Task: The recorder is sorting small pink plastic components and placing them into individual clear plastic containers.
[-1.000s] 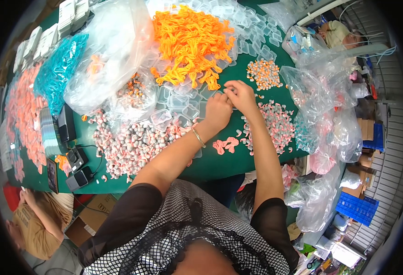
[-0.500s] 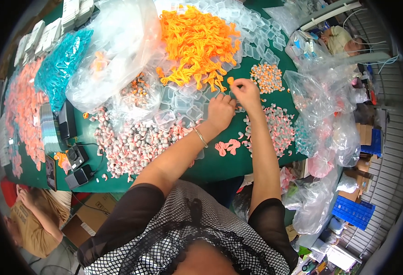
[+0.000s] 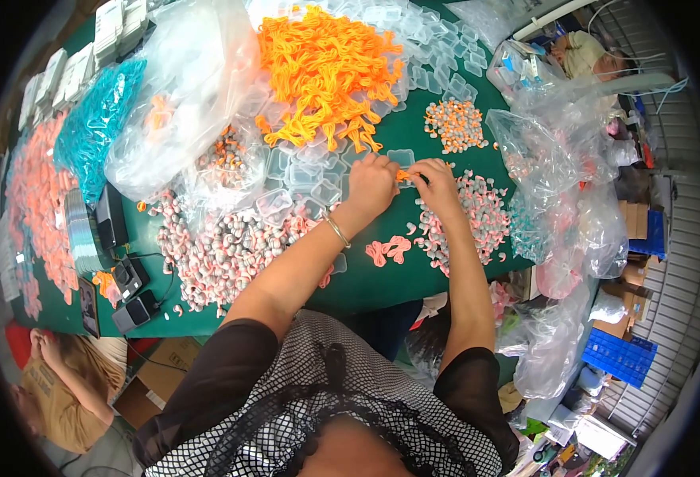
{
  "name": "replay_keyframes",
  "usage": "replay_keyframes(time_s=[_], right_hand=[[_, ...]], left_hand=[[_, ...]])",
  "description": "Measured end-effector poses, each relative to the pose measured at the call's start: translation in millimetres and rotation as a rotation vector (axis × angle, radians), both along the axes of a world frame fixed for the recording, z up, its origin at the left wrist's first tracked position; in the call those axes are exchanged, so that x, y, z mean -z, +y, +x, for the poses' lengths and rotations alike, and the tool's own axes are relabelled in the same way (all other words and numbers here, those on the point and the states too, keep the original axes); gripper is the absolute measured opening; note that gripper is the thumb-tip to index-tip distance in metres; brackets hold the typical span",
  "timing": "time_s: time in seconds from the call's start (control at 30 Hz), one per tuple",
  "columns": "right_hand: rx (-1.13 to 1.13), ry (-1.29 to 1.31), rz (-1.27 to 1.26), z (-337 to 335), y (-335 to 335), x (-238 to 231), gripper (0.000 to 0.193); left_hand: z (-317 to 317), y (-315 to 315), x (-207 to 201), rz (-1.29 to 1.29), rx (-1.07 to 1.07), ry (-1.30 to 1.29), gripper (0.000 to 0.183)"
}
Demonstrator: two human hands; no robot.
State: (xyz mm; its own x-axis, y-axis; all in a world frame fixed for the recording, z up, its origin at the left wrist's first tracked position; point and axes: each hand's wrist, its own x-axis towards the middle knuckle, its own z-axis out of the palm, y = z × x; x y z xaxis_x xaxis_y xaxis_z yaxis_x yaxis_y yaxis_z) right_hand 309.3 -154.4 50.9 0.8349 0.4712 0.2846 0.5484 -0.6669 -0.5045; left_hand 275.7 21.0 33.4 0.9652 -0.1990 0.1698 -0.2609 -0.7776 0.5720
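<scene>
My left hand (image 3: 373,188) and my right hand (image 3: 437,188) meet over the middle of the green table, fingers closed in pinches. Between their fingertips is a small orange piece (image 3: 402,176), partly covered; it looks like a bit of the orange cord. A clear plastic box (image 3: 400,158) lies just beyond the fingers. Past my left hand rises a big heap of orange cord bundles (image 3: 330,75). Right beside my right wrist is a pile of small pink-and-grey curled pieces (image 3: 477,215). A few pink cord bundles (image 3: 387,250) lie between my forearms.
A larger pink-and-grey heap (image 3: 231,254) lies left of my left forearm. Orange-and-grey pieces (image 3: 454,126) are piled at the far right. Clear bags (image 3: 183,103), a teal bag (image 3: 99,131) and small black devices (image 3: 133,278) stand left. Another person (image 3: 68,381) sits at lower left.
My right hand has come down toward me with the orange piece, and my left hand has closed in on it. The view has shifted slightly.
</scene>
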Motion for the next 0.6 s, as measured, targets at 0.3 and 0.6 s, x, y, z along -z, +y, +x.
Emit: replay_keyframes(time_s=[0.3, 0.6], right_hand=[[-0.047, 0.004, -0.032, -1.2, 5.9, -4.1, 0.01], [-0.008, 0.073, -0.036, 9.0, 4.9, -6.4, 0.012]], left_hand=[[0.0, 0.2, -2.4, 0.004, -0.027, 0.007, 0.039], [0.5, 1.8, -3.7, 0.024, 0.005, -0.007, 0.037]])
